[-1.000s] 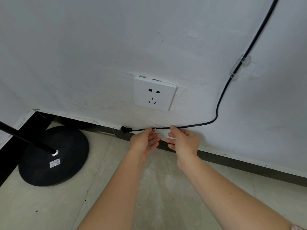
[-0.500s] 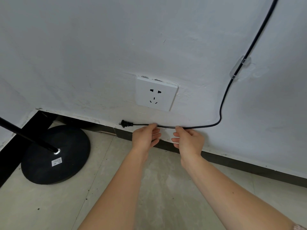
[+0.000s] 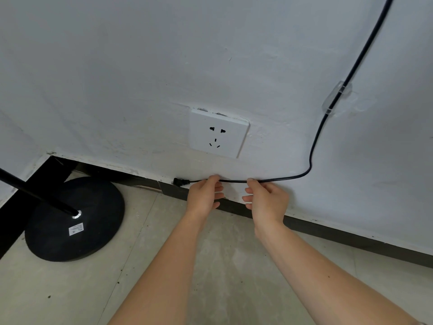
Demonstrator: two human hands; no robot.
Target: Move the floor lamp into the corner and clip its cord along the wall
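Both hands at wall base, below socket [image 3: 219,134]. L hand [image 3: 204,197] and R hand [image 3: 267,202] each pinch black cord [image 3: 314,141] w/ fingertips, short taut span btwn them. Plug [image 3: 180,181] hangs free just L of L hand. Cord runs up R through 1 clear clip [image 3: 335,97]. Lamp base [image 3: 93,221] sits in corner, L.

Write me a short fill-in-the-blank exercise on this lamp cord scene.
1. The plug is ____ the wall socket.
2. Both hands pinch the black ____ low on the wall.
3. A clear ____ holds the cord higher up at the right.
4. The lamp base stands on the ____.

Missing words: not in; cord; clip; floor
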